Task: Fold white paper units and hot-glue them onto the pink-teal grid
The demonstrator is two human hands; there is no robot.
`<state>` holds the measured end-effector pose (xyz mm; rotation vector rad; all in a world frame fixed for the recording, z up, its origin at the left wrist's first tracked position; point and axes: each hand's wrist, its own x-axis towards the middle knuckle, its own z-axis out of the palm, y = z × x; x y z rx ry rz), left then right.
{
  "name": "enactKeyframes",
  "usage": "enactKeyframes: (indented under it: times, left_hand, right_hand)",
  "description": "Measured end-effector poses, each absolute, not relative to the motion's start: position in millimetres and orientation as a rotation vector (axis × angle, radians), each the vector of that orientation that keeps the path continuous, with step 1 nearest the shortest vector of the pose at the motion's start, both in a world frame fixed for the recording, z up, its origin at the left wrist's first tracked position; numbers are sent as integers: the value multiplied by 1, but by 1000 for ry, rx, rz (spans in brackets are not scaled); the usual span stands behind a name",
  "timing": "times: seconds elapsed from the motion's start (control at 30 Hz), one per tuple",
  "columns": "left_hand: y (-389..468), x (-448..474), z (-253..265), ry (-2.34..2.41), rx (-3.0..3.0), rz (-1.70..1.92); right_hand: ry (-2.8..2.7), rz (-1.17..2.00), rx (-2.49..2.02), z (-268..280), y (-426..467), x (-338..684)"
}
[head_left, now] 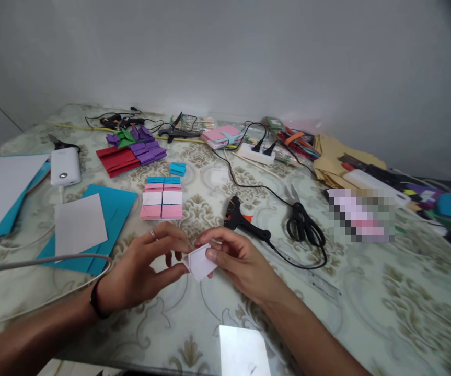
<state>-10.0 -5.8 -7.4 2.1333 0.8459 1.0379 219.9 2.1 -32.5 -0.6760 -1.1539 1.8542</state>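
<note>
Between my two hands is a small folded white paper (pixel 200 263), held above the table. My right hand (pixel 235 258) pinches it, with the thumb on its face. My left hand (pixel 147 266), with a ring and a dark wristband, pinches the paper's left edge between thumb and fingers. Just beyond lie folded paper strips (pixel 161 198) in blue, pink and white, with a small folded blue paper (pixel 177 168) behind them. A black glue gun (pixel 244 219) rests to the right of my hands, and black-handled scissors (pixel 303 219) lie farther right.
Left of my hands, a white sheet (pixel 80 224) lies on blue paper (pixel 121 201), near a white power bank (pixel 65 166) and cable. Red (pixel 117 159) and purple folded papers (pixel 149 151) sit farther back. A power strip (pixel 254 153), ruler (pixel 319 284) and white paper piece (pixel 244 350) lie around.
</note>
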Motion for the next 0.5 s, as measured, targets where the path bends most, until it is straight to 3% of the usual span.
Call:
enactKeyframes:
  times: [0.1,0.27,0.5]
  left_hand:
    - [-7,-9,-8,844,2239,1095]
    - [-9,-9,-6,823,2307,1098]
    - [-12,-6,-4,812,2323,1065]
  right_hand:
    - [-1253,1805,-702,-29,0,217]
    - [-1531,1422,-758,-21,-2,218]
    - [-1618,1369,-801,-23,-3,220]
